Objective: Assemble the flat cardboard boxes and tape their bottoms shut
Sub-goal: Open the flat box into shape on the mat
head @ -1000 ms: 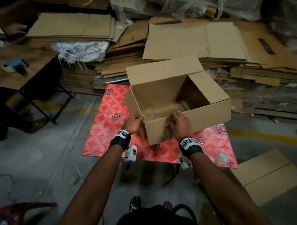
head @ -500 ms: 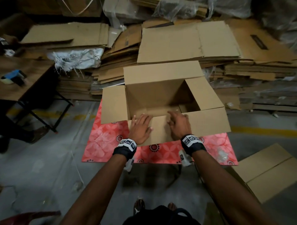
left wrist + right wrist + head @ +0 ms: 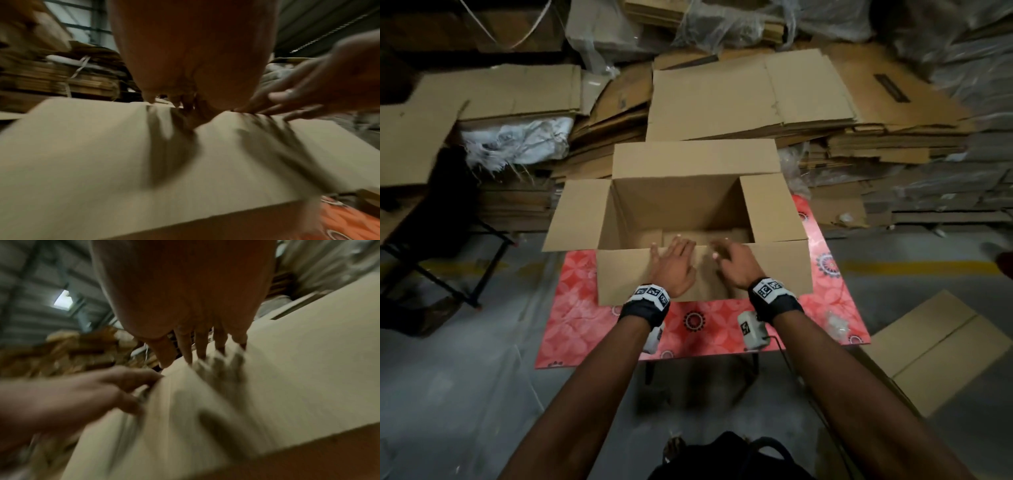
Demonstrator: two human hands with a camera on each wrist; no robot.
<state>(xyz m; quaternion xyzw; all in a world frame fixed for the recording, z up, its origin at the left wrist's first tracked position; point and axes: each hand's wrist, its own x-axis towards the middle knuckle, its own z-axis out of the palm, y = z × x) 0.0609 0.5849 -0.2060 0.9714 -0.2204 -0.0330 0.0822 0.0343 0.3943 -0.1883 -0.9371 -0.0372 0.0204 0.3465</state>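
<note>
While open box sits on red table, flattened cardboard stacks behind

Head looks down; wrists close on flap.

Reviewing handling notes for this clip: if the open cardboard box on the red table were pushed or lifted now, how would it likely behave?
The cardboard box is empty, so probably light and apt to slide on the smooth-looking red table. Its four flaps splay outward, so likely floppy when lifted. The left hand and right hand lie flat on the near flap.
</note>
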